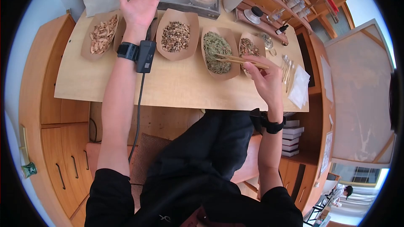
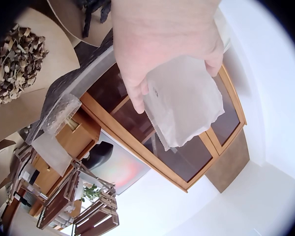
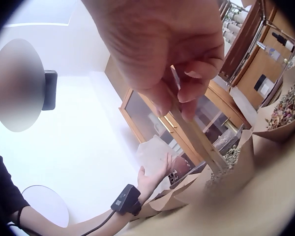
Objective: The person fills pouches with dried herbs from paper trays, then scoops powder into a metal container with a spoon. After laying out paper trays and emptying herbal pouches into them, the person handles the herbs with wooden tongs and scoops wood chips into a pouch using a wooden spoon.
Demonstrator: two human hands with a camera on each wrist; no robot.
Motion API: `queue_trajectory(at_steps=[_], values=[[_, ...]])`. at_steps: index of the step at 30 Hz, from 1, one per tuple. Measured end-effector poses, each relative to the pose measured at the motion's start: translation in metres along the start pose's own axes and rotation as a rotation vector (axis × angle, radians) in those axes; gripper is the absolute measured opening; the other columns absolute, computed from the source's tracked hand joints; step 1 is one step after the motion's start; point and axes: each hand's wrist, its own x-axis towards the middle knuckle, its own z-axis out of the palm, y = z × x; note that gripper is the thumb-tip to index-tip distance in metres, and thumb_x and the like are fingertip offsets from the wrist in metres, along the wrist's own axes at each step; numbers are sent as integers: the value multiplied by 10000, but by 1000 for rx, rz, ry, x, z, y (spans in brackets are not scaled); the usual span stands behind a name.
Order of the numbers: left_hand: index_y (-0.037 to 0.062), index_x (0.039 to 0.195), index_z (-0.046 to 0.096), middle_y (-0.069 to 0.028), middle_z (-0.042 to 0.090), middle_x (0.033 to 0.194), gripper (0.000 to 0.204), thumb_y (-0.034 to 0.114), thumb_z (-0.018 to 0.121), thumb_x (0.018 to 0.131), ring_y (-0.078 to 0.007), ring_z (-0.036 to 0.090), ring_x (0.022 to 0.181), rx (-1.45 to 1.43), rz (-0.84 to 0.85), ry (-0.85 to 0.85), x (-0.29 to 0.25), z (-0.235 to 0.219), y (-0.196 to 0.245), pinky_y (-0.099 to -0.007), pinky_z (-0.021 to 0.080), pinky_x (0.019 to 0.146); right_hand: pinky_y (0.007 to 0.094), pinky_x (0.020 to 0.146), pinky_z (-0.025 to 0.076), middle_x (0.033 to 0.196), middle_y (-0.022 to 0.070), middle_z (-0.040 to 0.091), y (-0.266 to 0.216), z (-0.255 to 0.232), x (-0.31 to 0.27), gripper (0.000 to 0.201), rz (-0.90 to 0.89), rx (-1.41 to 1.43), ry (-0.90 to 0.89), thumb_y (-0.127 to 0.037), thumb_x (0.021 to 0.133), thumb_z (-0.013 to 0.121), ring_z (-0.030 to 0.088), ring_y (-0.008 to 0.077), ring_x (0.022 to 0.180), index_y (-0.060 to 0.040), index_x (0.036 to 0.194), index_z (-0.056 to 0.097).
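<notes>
My left hand holds a whitish translucent bag up above the back left of the table, palm upward, fingers and thumb around it. Wooden tweezers are pinched in my right hand, and their tips reach into the green dried herb in a brown paper tray. In the right wrist view the tweezers point down into that tray. Whether the tips grip any herb I cannot tell.
Paper trays of pale slices, brown chopped pieces and reddish bits flank the herb. Behind are a grey tray and a wooden rack. Small tools and white tissue lie at the right.
</notes>
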Motion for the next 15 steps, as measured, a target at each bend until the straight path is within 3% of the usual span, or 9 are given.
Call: queue_trajectory(at_steps=[2, 5, 7, 15], values=[[5, 1433, 213, -185, 221, 1504, 770, 444, 574, 913, -368, 202, 1432, -14, -19, 26, 0, 0, -2, -641, 250, 1146, 204, 537, 401, 801, 45, 673, 0, 3, 1, 184, -2, 22, -20, -106, 880, 707, 547, 60, 643, -22, 1042, 726], [2, 1436, 196, -195, 206, 1508, 778, 447, 567, 917, -377, 199, 1431, -1, -15, 20, -1, 3, -1, -641, 252, 1146, 220, 535, 397, 796, 44, 664, 2, 9, 10, 185, -100, 69, 28, -115, 883, 705, 533, 64, 634, -18, 1040, 724], [22, 1501, 50, -249, 95, 1550, 912, 411, 612, 897, -429, 137, 1444, 5, 10, 0, -2, 2, -2, -617, 204, 1171, 221, 546, 408, 794, 49, 669, 2, 10, 15, 191, -53, 71, 68, -125, 885, 704, 533, 67, 634, -14, 1040, 722], [22, 1495, 62, -256, 100, 1542, 897, 409, 610, 899, -429, 134, 1444, 9, 14, -7, -1, 1, -1, -612, 202, 1174, 219, 535, 396, 711, 12, 647, 11, 9, 22, 197, 9, 25, 117, -156, 906, 681, 494, 50, 584, -15, 1035, 726]])
